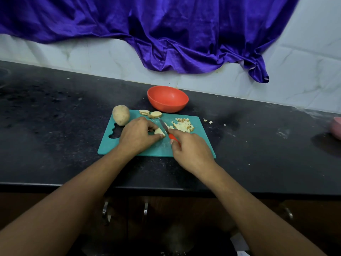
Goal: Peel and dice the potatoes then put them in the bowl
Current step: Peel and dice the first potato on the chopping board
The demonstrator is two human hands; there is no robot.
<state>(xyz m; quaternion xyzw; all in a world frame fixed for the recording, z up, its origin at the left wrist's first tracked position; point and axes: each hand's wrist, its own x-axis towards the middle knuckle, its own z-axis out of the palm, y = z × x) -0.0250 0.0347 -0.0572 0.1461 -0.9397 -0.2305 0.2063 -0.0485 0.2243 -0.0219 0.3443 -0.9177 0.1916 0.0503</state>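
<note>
The left hand (138, 135) pinches a potato piece (159, 131). The right hand (191, 150) grips the knife (164, 126), blade pointing away from it, just beside the piece.

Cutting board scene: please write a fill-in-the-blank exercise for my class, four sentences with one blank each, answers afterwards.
The right hand grips a ____ by its red handle.
The whole potato lies at the cutting board's far ____ corner.
The bowl behind the board is ____.
The diced pile lies to the ____ of the potato piece that the left hand holds.
Missing words: knife, left, empty, right.
</note>
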